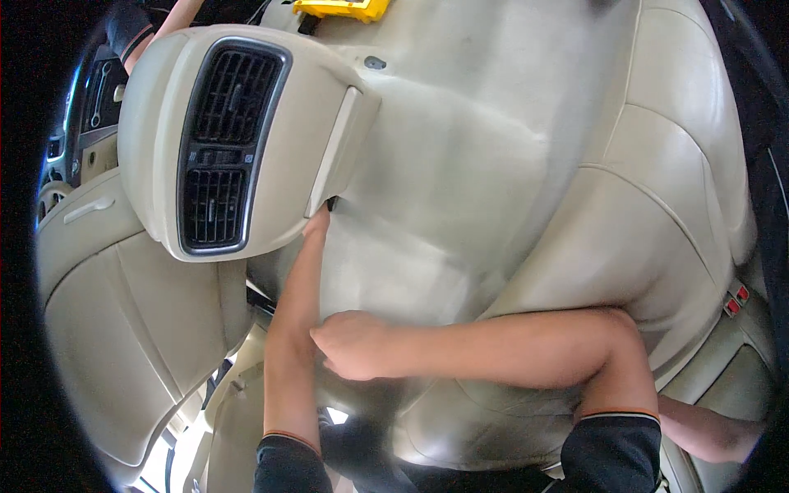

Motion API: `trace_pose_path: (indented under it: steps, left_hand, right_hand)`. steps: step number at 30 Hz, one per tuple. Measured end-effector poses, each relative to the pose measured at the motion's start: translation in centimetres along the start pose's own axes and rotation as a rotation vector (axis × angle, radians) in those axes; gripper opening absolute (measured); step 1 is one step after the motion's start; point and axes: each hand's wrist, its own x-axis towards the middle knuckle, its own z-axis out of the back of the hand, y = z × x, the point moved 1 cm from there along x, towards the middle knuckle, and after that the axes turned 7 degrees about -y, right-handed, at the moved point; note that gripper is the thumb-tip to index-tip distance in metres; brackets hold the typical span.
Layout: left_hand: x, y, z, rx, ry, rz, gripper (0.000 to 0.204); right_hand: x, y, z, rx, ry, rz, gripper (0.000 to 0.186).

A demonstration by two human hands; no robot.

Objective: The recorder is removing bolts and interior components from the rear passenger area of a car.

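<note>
My left hand (317,220) is at the lower rear edge of the beige centre console (304,148), where a panel stands out from its face. Its fingers are mostly hidden there, beside a small black piece (332,203). My right hand (353,345) is curled into a fist close to my left forearm, above the seat area. Whatever lies inside this fist, if anything, is hidden. The console's dark-framed double air vent (220,144) is to the left of my left hand.
A beige front seat back (140,320) stands at left, the cream rear seat (641,222) at right, with red buckles (737,301). A yellow plastic item (345,8) lies at the top. Another person's arm (177,18) shows at upper left, another bare arm (715,429) at lower right.
</note>
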Motion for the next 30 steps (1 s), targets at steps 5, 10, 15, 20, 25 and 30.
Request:
trace_pose_path:
  steps: [5,10,15,20,25,30]
  left_hand:
    - [-2.2,-1.9,2.0,-0.135,-0.08,0.076,0.053]
    - [-2.6,-4.5,3.9,-0.267,-0.16,0.132,0.052]
    - [-8.8,-5.6,7.5,-0.24,-0.23,0.118,0.049]
    - [-22.8,-4.0,10.0,-0.382,0.108,0.354,0.043]
    - [-33.4,-0.8,14.8,-0.823,0.166,-0.006,0.037]
    - [-36.0,-5.0,25.9,-0.561,0.342,0.433,0.026]
  right_hand:
    - [-0.2,0.2,0.2,0.004,0.006,0.01,0.011]
    - [0.0,1.1,1.7,0.0,0.24,-0.103,0.023]
    - [-0.2,1.0,1.9,-0.047,0.239,-0.101,0.025]
    - [-0.5,1.3,1.6,-0.049,0.16,-0.013,0.026]
    - [-0.1,0.7,1.2,-0.07,0.143,0.014,0.033]
    - [-0.3,0.6,2.3,-0.086,0.164,0.028,0.034]
